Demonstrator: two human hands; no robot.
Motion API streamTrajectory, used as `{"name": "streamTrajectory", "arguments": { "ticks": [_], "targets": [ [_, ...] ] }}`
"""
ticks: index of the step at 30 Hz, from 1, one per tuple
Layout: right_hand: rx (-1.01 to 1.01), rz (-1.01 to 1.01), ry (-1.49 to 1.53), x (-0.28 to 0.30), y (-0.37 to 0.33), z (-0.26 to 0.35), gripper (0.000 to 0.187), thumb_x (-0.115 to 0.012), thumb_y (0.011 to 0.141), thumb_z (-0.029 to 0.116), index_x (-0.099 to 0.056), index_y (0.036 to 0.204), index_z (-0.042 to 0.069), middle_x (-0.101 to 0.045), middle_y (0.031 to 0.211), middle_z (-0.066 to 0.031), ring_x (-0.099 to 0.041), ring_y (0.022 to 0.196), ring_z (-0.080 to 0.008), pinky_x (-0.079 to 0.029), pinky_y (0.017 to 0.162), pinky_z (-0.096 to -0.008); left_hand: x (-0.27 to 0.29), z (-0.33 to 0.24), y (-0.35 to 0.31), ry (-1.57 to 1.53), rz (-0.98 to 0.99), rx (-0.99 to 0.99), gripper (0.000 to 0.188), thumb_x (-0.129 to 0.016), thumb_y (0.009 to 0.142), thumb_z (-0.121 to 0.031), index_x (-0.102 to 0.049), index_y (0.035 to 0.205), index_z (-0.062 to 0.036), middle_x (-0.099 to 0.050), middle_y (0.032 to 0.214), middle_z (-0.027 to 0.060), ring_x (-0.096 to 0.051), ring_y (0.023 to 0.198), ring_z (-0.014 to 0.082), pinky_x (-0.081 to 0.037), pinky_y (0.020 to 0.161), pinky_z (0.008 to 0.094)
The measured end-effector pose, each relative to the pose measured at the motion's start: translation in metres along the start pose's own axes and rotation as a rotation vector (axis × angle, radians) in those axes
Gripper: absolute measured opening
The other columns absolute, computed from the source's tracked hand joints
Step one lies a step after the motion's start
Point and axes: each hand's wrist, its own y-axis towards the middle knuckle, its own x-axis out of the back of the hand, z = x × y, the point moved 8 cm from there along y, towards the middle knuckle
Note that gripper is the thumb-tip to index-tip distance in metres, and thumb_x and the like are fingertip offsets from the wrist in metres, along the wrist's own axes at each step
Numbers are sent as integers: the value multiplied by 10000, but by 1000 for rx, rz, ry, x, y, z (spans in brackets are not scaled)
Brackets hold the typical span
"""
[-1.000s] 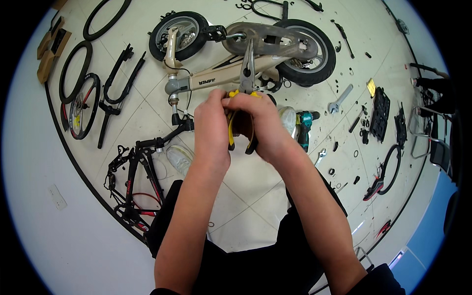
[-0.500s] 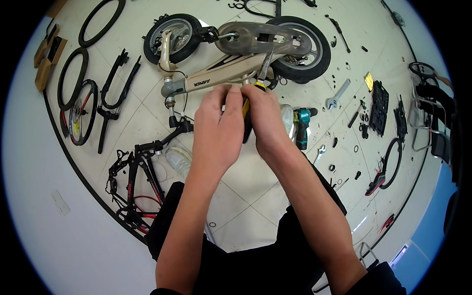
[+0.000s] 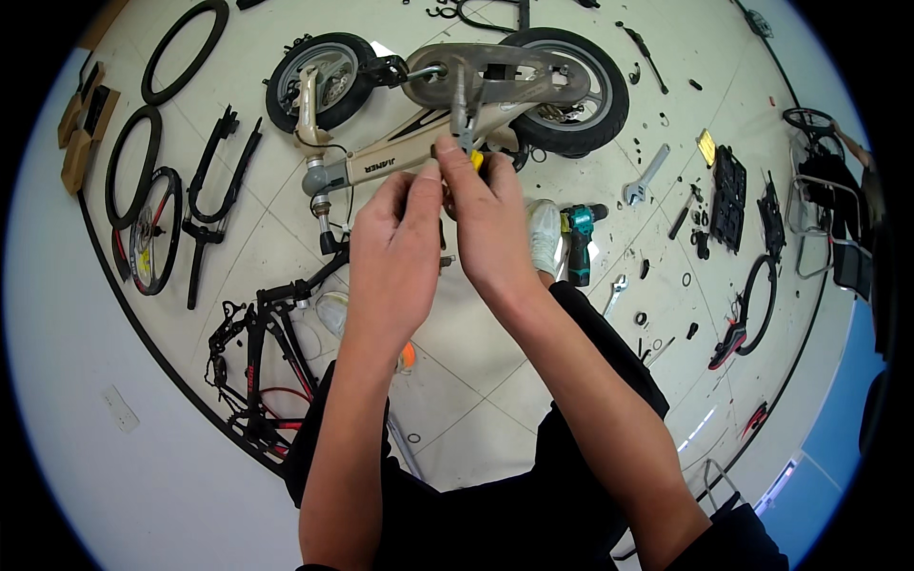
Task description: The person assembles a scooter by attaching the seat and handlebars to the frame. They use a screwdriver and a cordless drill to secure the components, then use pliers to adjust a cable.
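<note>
My left hand (image 3: 395, 252) and my right hand (image 3: 490, 224) are closed together on a pair of pliers (image 3: 463, 119). The pliers have metal jaws and yellow-and-black handles, mostly covered by my fingers. Their jaws point away from me, over the chain cover (image 3: 514, 86) of a small-wheeled beige bike (image 3: 390, 159). This bike lies on its side on the floor, with its rear wheel (image 3: 614, 90) at right and its front wheel (image 3: 324, 81) at left. I cannot tell whether the jaws touch it.
A teal-and-black power drill (image 3: 580, 252) lies right of my shoe. Adjustable wrenches (image 3: 647, 176), a black tool case (image 3: 729, 200) and small parts spread rightward. On the left are a black-and-red bike frame (image 3: 257, 357), a fork (image 3: 200, 214) and loose tyres (image 3: 133, 167). Chairs stand far right.
My hands and the pliers have shifted left relative to the bike, and the pliers' jaws now point more straight ahead. The whole view has shifted slightly. An orange round thing now shows beside my left forearm.
</note>
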Motion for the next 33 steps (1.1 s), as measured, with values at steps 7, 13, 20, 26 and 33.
{"name": "streamTrajectory", "arguments": {
  "ticks": [7, 13, 20, 26, 33],
  "targets": [
    [63, 61, 63, -4, -2, 18, 467, -521, 971, 384, -573, 759, -28, -531, 626, -51, -510, 580, -101, -415, 534, -265, 23, 10, 4, 36, -177, 116, 528, -404, 969, -483, -551, 745, -28, -383, 523, -27, -336, 448, 57, -256, 411, 243],
    [-149, 246, 73, -8, -2, 10, 510, -462, 974, 481, -543, 754, 27, -493, 636, -33, -454, 477, -120, -389, 460, -264, 21, 14, -1, -216, -232, 229, 468, -403, 956, -480, -466, 710, -87, -312, 499, -49, -242, 395, 56, -186, 374, 232],
    [-136, 266, 14, -14, -4, 6, 613, -472, 982, 461, -494, 595, -14, -436, 543, -12, -341, 558, -99, -313, 512, -306, 13, 24, 0, -476, -136, 257, 417, -386, 963, -406, -399, 664, -116, -274, 491, -52, -207, 390, 68, -194, 378, 236],
    [-159, 216, 49, -16, -8, -2, 593, -459, 992, 429, -509, 618, -28, -451, 562, -13, -341, 568, -101, -331, 499, -302, 9, 28, -1, -481, -105, 277, 419, -369, 964, -405, -391, 659, -117, -260, 489, -57, -201, 389, 73, -194, 383, 240],
    [-174, 195, 62, -23, -23, -5, 578, -391, 1007, 382, -554, 662, -52, -594, 552, -127, -593, 461, -206, -477, 517, -314, 6, 48, -1, -572, -195, 323, 398, -381, 943, -420, -437, 678, -129, -317, 503, -56, -245, 402, 70, -207, 407, 238]
  ]
}}
